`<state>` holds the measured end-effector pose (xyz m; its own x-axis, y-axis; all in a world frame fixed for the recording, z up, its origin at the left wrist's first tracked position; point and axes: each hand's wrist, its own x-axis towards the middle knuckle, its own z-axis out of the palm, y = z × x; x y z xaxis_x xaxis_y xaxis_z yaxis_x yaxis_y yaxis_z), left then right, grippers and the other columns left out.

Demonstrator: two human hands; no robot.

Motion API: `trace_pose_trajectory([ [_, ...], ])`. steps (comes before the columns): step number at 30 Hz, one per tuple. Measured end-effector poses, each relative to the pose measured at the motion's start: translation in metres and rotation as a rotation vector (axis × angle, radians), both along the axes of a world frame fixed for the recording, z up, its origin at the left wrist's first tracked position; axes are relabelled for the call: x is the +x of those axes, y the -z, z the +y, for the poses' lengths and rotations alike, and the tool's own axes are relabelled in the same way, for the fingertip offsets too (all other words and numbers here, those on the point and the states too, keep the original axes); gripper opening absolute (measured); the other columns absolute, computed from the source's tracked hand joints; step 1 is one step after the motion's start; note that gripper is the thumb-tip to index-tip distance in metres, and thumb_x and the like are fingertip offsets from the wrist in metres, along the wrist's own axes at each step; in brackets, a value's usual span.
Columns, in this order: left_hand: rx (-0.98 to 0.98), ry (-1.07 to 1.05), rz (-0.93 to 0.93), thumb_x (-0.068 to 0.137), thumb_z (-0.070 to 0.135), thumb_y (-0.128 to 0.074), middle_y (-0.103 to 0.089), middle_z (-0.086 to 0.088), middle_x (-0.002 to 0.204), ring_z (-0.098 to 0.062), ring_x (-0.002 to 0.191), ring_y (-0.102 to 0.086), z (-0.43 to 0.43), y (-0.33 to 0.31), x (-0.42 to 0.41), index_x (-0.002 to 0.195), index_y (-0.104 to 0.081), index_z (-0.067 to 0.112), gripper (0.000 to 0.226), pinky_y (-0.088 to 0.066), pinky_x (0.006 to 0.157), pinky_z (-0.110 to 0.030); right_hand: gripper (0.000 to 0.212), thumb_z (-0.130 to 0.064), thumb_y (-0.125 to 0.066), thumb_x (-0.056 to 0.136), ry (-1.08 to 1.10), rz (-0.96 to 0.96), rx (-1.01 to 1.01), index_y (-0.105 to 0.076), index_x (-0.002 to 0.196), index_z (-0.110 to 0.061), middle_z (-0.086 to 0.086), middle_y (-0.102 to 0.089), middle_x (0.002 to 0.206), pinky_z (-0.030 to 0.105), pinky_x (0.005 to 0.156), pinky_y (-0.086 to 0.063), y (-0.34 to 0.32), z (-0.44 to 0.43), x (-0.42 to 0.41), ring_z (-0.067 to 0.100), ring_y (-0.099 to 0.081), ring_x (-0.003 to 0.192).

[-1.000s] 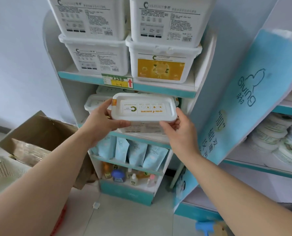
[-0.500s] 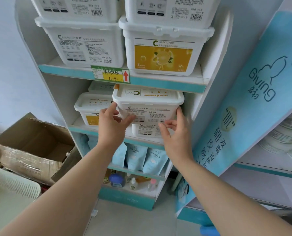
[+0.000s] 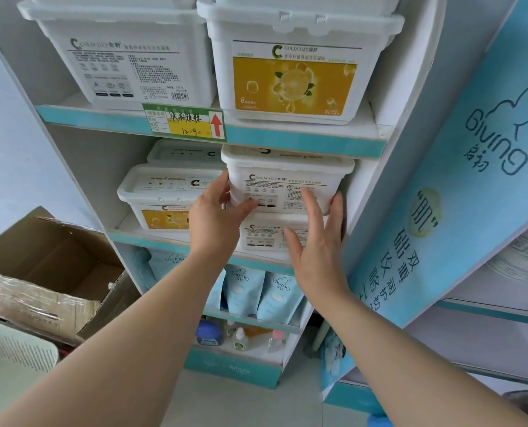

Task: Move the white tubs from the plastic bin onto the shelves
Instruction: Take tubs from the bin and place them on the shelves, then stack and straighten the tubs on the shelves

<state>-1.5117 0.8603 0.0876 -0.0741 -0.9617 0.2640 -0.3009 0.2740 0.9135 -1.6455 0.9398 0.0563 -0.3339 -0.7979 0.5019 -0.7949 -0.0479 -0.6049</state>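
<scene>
In the head view, the left hand (image 3: 216,217) lies against the left front corner of a white tub (image 3: 287,183), with the thumb on the tub's front face and the fingers going around its left side; it grips the tub at this corner. The right hand (image 3: 316,245) is spread flat, fingers apart, and its fingertips touch the lower right part of the same tub's front; it is not closed around anything.

This tub stands on top of a second white tub (image 3: 272,237) on the middle shelf (image 3: 151,237), directly behind both hands. Its lid sits just under the edge of the upper shelf (image 3: 302,140). Whether the top tub rests fully on the lower one is hard to see, because the hands cover the joint.

To the left of the left hand, a tub with a yellow label (image 3: 164,204) sits on the same shelf, and another tub (image 3: 185,154) lies behind it. Above the hands, two bigger tubs stand on the upper shelf, beside a green and yellow price tag (image 3: 184,123).

Below the hands are blue pouches (image 3: 256,291). Far left of the left arm is an open cardboard box (image 3: 50,266), and below it the corner of a pale plastic bin (image 3: 13,355). Right of the right hand leans a blue sign panel (image 3: 457,195)
</scene>
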Motion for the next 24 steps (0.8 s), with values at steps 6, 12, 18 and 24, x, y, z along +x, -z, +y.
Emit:
trace_pose_trajectory([
  [6,-0.001,-0.006,-0.019,0.079,0.025,-0.077,-0.07,0.014,0.092,-0.008,0.086,-0.064,-0.001,0.002,-0.001,0.106,-0.066,0.025,0.03,-0.054,0.076,-0.025,0.075,-0.021,-0.057,0.093,-0.017,0.034,0.031,-0.009,0.148,-0.039,0.015,0.015,0.157,-0.004,0.096,0.014,0.002,0.0,0.001,0.007,0.018,0.141],
  [12,0.008,-0.026,-0.281,0.084,0.026,-0.071,-0.065,-0.001,0.102,-0.02,0.094,-0.059,0.013,-0.01,0.005,0.109,-0.062,0.015,0.03,-0.042,0.068,-0.024,0.068,-0.024,-0.055,0.094,0.054,0.092,0.168,-0.016,0.15,-0.029,0.017,0.007,0.156,0.031,0.118,-0.008,-0.012,0.012,0.007,0.024,0.002,0.144],
  [18,0.074,0.015,-0.495,0.089,0.028,-0.064,-0.054,-0.004,0.134,-0.021,0.122,-0.05,0.055,-0.04,0.029,0.138,-0.048,0.018,0.052,-0.041,0.097,-0.032,0.049,-0.026,-0.049,0.098,-0.015,0.173,0.282,-0.038,0.143,-0.011,0.009,-0.013,0.158,0.031,0.115,-0.017,-0.054,0.045,0.017,0.024,-0.016,0.145],
  [24,-0.006,0.069,-0.623,0.092,0.034,-0.058,-0.056,0.0,0.133,-0.019,0.121,-0.05,0.095,-0.109,0.055,0.139,-0.047,0.022,0.05,-0.042,0.098,-0.031,0.04,-0.024,-0.048,0.098,-0.145,0.302,0.268,-0.05,0.136,-0.01,0.003,-0.045,0.145,0.021,0.109,-0.025,-0.136,0.075,0.023,0.016,-0.04,0.134],
])
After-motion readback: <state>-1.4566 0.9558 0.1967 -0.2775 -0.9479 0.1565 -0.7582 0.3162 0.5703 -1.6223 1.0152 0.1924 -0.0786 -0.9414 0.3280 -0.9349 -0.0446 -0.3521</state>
